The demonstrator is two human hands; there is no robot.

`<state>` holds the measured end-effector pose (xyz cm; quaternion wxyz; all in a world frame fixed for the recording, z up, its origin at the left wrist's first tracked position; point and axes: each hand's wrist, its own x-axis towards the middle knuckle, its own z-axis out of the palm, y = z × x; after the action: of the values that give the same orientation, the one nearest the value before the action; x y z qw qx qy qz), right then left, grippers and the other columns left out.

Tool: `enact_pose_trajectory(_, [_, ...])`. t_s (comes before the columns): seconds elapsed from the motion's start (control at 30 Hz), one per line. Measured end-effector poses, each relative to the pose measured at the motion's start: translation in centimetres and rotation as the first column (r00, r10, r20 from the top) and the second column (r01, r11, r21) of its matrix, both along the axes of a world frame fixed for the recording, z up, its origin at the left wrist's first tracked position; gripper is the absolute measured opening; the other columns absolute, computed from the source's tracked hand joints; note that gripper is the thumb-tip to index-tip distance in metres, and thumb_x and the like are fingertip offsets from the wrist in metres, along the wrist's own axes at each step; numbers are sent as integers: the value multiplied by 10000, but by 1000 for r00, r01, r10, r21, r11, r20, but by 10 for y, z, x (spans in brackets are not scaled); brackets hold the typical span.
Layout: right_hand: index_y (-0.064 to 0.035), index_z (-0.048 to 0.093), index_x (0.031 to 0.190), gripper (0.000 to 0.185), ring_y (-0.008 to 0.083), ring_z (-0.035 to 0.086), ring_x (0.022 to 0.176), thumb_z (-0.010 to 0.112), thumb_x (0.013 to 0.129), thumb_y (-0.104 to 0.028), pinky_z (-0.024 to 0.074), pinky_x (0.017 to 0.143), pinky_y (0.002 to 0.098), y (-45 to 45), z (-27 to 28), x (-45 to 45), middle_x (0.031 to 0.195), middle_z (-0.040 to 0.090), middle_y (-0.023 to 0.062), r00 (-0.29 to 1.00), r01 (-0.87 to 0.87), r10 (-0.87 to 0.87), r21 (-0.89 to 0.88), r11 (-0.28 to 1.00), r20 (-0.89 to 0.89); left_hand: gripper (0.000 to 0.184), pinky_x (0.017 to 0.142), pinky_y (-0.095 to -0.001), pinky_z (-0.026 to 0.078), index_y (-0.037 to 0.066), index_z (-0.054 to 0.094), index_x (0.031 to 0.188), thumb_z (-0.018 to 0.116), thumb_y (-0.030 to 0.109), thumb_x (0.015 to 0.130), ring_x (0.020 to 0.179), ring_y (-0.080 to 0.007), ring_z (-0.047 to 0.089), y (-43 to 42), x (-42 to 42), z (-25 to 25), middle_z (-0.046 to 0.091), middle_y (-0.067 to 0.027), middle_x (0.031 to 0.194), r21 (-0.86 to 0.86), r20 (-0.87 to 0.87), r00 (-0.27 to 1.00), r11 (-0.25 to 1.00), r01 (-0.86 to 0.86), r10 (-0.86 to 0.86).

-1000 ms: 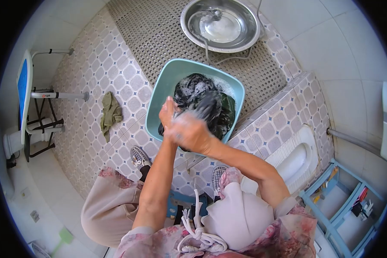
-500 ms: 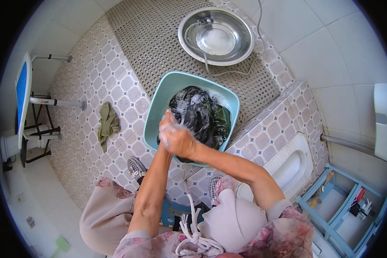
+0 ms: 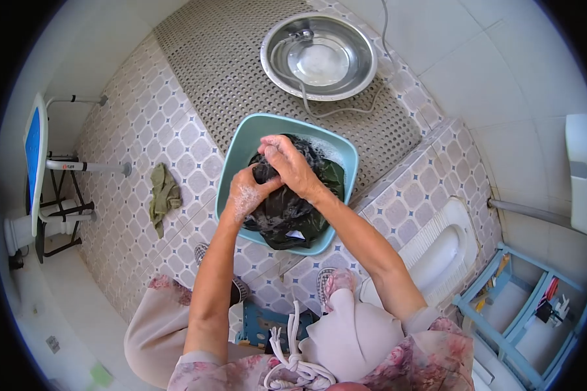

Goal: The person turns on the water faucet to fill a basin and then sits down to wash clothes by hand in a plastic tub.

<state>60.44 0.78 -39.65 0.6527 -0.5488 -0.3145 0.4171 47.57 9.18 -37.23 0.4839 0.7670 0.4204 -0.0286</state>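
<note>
A turquoise washing basin (image 3: 233, 163) on the floor holds wet black clothing (image 3: 279, 218) and a dark green garment (image 3: 332, 179), with suds along the far side. My left hand (image 3: 246, 189), foamy at the wrist, is closed on the black clothing at the basin's left side, thumb toward the right. My right hand (image 3: 291, 168) is just beside it, a little farther away, its fingers bent over the same dark cloth. Part of the cloth between the two hands is hidden. A small white patch shows on the clothing near the front rim.
Beyond the basin, a steel bowl (image 3: 366, 65) with a shower head (image 3: 301, 34) and hose stands on a perforated grey mat (image 3: 195, 49). An olive cloth (image 3: 164, 195) lies on the tiles at left, near a blue-seated chair (image 3: 36, 143). At right are a squat toilet (image 3: 437, 244) and blue rack (image 3: 502, 335).
My hands were pressed together at the basin's left side, the right one blurred. Now they are apart on the black clothing, the right one farther forward. The clothing has shifted toward the near rim.
</note>
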Motion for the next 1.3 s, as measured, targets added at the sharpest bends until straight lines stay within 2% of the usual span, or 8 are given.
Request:
enact_pose_trajectory(0.27, [-138,561,1281,844,353,446,1283,809,617,-597,290,1087,495,-44,-11,24,1320,551,137,532,-179,226,-152,972,816,197,692,-258,495,-4,698,926,776,74,763,734,-106,626,-10,-16,35,715,-51,841,-318,501,769,911,-263,397])
enact_pose_trajectory(0.6, [-50,568,1212,467,164,543,1158,596,756,48,394,1052,308,-43,-10,30,1256,582,75,953,52,-39,33,998,-301,318,931,-473,537,12,647,1110,602,269,928,972,-337,683,-5,-23,-2,700,-168,1083,-990,54,223,82,-118,973])
enact_pose_trajectory(0.67, [-39,589,1199,550,189,573,1126,439,685,88,405,1046,301,-38,29,14,1160,621,99,990,134,-136,63,989,37,291,896,-475,549,27,633,1145,584,232,945,931,-306,691,-3,-18,-33,700,-142,1076,-972,-80,261,-17,-235,962])
enact_pose_trajectory(0.97, [-88,582,734,227,309,650,635,547,921,-211,539,563,419,-5,0,-58,685,599,125,485,-18,-30,44,999,874,335,874,-335,511,133,595,1236,486,349,1003,946,-188,596,-37,-30,-127,636,-48,1017,-940,340,299,312,139,892])
enact_pose_trajectory(1.07, [-40,616,832,257,363,649,594,481,967,-212,530,522,438,21,-65,-16,705,656,191,561,210,81,-236,949,824,400,858,-301,519,10,615,1220,629,297,941,956,-183,640,-47,5,-69,660,-57,1023,-713,53,449,349,-608,892])
enact_pose_trajectory(1.17, [-90,598,721,269,318,641,568,510,941,-216,527,521,423,6,-27,-25,650,629,139,497,208,-2,-117,971,868,269,826,-285,520,70,673,1059,600,307,953,891,-166,636,-50,10,-65,654,-49,921,-820,85,446,316,-476,891])
enact_pose_trajectory(1.23, [-132,578,657,296,283,641,557,526,931,-233,523,506,416,-8,5,-46,626,613,109,432,47,-33,14,999,901,264,810,-290,520,107,659,986,557,350,973,856,-156,621,-54,-6,-65,635,-46,879,-423,341,740,797,-431,580])
enact_pose_trajectory(1.3, [-148,566,684,243,256,629,558,544,915,-220,503,492,388,-17,10,-84,617,591,74,390,-52,-15,38,998,921,286,800,-299,521,138,624,965,493,390,996,828,-148,600,-61,-25,-128,612,-37,845,-742,669,138,668,58,731])
